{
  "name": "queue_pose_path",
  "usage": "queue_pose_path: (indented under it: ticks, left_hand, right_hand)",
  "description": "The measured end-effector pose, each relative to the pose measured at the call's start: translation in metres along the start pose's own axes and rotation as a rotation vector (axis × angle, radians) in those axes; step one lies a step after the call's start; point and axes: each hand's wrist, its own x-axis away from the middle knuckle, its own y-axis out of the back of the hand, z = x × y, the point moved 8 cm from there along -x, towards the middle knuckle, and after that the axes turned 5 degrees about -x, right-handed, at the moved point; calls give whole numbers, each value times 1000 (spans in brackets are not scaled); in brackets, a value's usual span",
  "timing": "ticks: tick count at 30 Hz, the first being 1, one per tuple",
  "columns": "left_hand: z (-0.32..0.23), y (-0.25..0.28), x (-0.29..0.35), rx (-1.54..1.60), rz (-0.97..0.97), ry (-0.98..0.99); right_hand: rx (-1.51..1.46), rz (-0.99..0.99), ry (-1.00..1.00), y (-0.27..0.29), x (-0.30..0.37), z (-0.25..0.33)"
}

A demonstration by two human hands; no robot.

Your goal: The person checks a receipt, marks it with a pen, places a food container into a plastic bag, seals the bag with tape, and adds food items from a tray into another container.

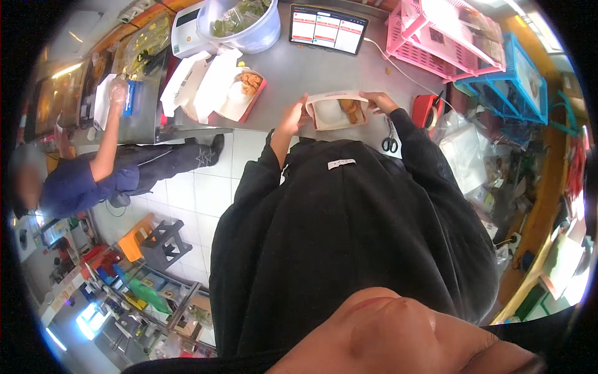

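Note:
A white and red paper food box sits before me at the near edge of the steel counter, its front side open. White rice and a brown fried piece that looks like chicken show inside. My left hand grips the box's left end, fingers bent round it. On the right end, my right hand holds the upper corner; some fingertips are hidden. Black-handled scissors lie just below my right wrist.
Two lidded food boxes stand open at left, one with rice and fried chicken. Behind are a clear tub of greens, a white scale and a tablet. A red dispenser and pink baskets stand right. A co-worker's gloved hand works far left.

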Motion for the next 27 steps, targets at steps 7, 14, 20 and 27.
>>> queue_pose_path:
  ticks: [7,14,20,27]
  left_hand:
    - [23,-12,-34,-282,59,-404]
    - [25,-22,-8,-880,-503,-781]
    - [-28,-20,13,-842,-334,-1141]
    - [-32,-86,43,-1547,230,-1213]
  right_hand:
    - [635,-28,460,-27,-30,-36]
    - [329,-589,290,-49,17,-28]
    - [939,-481,622,-52,56,39]
    - [1039,-179,705,-77,50,46]
